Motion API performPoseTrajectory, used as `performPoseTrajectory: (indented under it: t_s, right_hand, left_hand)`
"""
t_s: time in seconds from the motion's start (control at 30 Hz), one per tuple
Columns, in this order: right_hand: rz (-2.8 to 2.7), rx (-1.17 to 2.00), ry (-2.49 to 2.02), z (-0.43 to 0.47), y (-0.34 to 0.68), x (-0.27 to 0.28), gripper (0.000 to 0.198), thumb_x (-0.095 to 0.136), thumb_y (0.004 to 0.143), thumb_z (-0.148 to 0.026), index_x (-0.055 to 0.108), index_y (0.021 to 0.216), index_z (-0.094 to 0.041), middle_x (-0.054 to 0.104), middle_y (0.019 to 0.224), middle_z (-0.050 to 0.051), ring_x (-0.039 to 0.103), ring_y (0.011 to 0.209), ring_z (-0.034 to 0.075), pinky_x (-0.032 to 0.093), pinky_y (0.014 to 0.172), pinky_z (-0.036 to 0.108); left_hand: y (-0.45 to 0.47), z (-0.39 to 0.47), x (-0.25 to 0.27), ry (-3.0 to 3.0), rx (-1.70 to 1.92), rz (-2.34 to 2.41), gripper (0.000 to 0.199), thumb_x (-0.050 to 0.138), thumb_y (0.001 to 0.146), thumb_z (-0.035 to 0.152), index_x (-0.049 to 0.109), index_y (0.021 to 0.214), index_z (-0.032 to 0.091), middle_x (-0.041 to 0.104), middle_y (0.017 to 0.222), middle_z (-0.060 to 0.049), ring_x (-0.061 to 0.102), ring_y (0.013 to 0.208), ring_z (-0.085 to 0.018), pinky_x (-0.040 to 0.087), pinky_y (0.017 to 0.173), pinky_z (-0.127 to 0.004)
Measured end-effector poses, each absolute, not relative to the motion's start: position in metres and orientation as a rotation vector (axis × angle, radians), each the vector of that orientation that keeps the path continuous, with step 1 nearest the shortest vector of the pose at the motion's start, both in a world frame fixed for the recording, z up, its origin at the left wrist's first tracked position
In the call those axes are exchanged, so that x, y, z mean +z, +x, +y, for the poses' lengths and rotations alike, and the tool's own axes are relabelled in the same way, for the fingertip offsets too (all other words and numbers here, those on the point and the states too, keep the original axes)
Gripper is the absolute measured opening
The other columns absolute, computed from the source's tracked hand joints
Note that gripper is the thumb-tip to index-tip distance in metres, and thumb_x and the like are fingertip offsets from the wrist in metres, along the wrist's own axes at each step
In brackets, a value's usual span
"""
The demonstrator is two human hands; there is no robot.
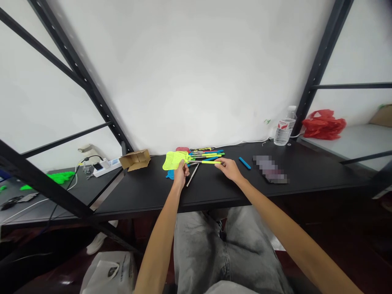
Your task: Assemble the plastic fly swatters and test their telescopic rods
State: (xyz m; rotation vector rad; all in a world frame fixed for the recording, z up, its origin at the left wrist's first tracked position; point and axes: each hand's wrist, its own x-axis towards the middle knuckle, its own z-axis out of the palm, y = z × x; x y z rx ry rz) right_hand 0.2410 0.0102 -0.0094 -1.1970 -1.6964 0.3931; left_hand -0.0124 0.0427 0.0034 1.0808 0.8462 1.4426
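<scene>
A yellow-green fly swatter [172, 161] with a perforated head lies across both my hands, above the front of the black table. My left hand [181, 173] is closed around it just below the head. At the far end of its yellow grip, my right hand [229, 168] pinches the handle. Behind it lies a pile of other fly swatters [211, 154] with blue, green, yellow and red grips. A blue swatter head [170, 174] shows partly behind my left hand. Beside that hand rests a thin metal rod [192, 175], and a loose blue grip [244, 163] lies right of my right hand.
On the black table [137, 196] stand an open cardboard box [134, 160] at left and a water bottle [284, 126] at back right. A blurred-out flat object [269, 168] lies at right. Black rack posts [321, 61] flank me. A power strip [107, 166] is at left.
</scene>
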Motion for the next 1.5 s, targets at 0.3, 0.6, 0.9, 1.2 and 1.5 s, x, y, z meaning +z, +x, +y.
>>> performPoseTrajectory:
  t_s: [0.3,0.6,0.9,1.2,1.5]
  right_hand:
    - [-1.580,0.264,-1.394,0.048,0.244,-0.013,0.029,0.058,0.089,-0.042,0.076,0.106,-0.025,0.076,0.087,0.003,0.068,0.080,0.023,0.049,0.073,0.030]
    - [-1.696,-0.101,-1.631,0.099,0.209,-0.007,0.027,0.054,0.095,-0.034,0.074,0.113,-0.029,0.068,0.117,0.007,0.054,0.107,0.027,0.040,0.092,0.037]
    - [-1.791,-0.167,-1.694,0.085,0.211,-0.009,0.031,0.055,0.094,-0.031,0.069,0.121,-0.026,0.062,0.126,0.008,0.050,0.113,0.028,0.039,0.093,0.038]
    - [-1.882,-0.198,-1.618,0.056,0.219,-0.007,0.032,0.052,0.094,-0.028,0.070,0.119,-0.023,0.060,0.126,0.012,0.049,0.112,0.030,0.042,0.093,0.042]
    - [-1.460,-0.356,-2.044,0.016,0.283,0.002,0.035,0.058,0.089,-0.032,0.067,0.119,-0.015,0.059,0.120,0.022,0.050,0.114,0.037,0.041,0.091,0.049]
  left_hand:
    - [-0.011,0.036,0.002,1.403,1.515,1.116,0.039,0.053,0.086,0.054,0.060,0.069,0.019,0.046,0.049,0.002,0.041,0.044,-0.011,0.030,0.045,-0.025]
    - [-0.009,0.031,-0.004,2.009,1.330,1.661,0.027,0.047,0.088,0.029,0.072,0.086,0.020,0.073,0.094,-0.008,0.064,0.091,-0.023,0.046,0.082,-0.032]
    - [-0.004,0.031,-0.009,2.172,0.984,1.820,0.030,0.046,0.092,0.030,0.073,0.105,0.025,0.068,0.124,-0.007,0.048,0.132,-0.029,0.022,0.116,-0.050]
    - [-0.006,0.038,-0.013,2.190,1.060,1.770,0.030,0.056,0.088,0.040,0.074,0.104,0.023,0.064,0.129,-0.015,0.042,0.136,-0.039,0.011,0.115,-0.061]
    - [-0.008,0.030,-0.007,2.279,1.041,1.926,0.019,0.066,0.077,0.034,0.077,0.083,0.020,0.070,0.094,-0.015,0.060,0.102,-0.033,0.039,0.095,-0.043]
